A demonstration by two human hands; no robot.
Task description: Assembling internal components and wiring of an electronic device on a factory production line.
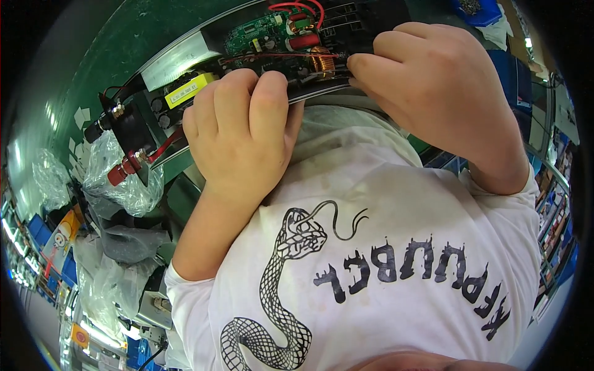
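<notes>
An open power inverter lies tilted across the green table edge in front of me, its circuit board bare. My left hand is closed over its near edge, the thumb mostly hidden below. A yellow transformer sits beside those fingers. At the left end panel, a black terminal and a red terminal stick out. My right hand is closed in a pinch by the copper coil. Thin red and black wires run along the board to its fingertips, which hide their end.
Clear plastic bags hang or lie at the left by the table. A blue bin of small parts stands at the far right. My white shirt is close below the inverter. Shelves with blue boxes line both sides.
</notes>
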